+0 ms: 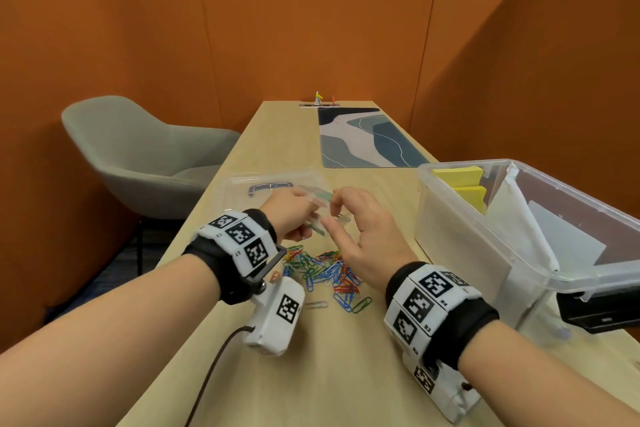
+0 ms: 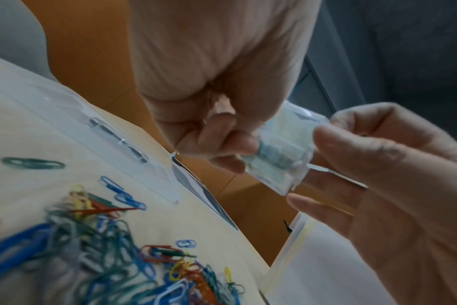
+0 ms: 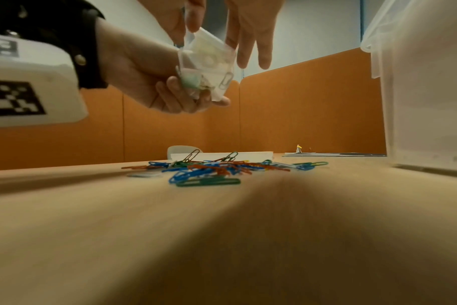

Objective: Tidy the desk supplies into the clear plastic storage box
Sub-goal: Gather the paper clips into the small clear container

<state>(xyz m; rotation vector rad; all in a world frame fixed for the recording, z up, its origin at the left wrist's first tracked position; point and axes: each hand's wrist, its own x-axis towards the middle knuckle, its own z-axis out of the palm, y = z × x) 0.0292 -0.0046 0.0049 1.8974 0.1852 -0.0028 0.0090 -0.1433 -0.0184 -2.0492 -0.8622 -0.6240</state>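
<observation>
Both forearms are reaching out over the table, wrists strapped in black bands with white marker blocks. Left hand is hovering above the surface, fingers curled around a small clear plastic case, gripping it with something pale green showing inside and one paper clip visible through its wall in the right wrist view. Right hand is sitting just beside it, palm turned inward, fingers extended and loosely spread, the tips right at the case's edge; whether they are actually touching it is hard to call. Underneath both hands, a heap of coloured paper clips is lying scattered on the wood. Beyond the hands, a flat clear lid is resting on the table. Over on the right, the clear plastic storage box is standing open, yellow sticky-note pads and white papers already inside.
</observation>
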